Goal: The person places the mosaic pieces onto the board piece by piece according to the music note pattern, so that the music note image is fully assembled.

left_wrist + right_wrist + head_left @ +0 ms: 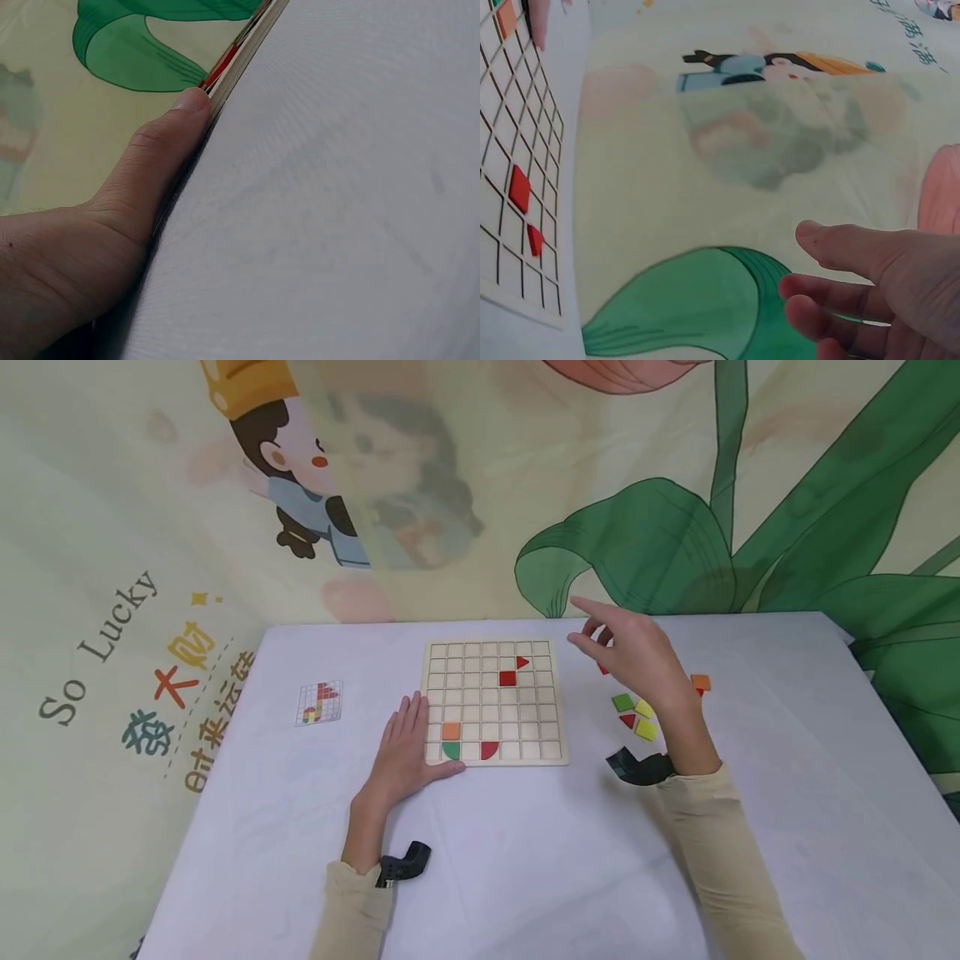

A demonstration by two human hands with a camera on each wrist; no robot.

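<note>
A wooden grid board (465,702) lies on the white-covered table. Set in its cells are a red triangle (522,662), a red square (507,678), an orange square (451,732), a green quarter-circle piece (451,750) and a red quarter-circle piece (490,750). My left hand (405,743) rests against the board's left edge, fingers straight, its thumb (161,150) along the near edge. Above the table, right of the board, my right hand (633,647) hovers with index finger extended and the others loosely bent. Nothing shows between its fingers in the right wrist view.
Loose pieces lie below the right hand: a green square (623,702), yellow squares (646,729) and a red triangle (627,721). An orange square (701,682) lies beyond the right wrist. At left is a printed pattern card (318,703). A patterned cloth (480,585) hangs behind the table.
</note>
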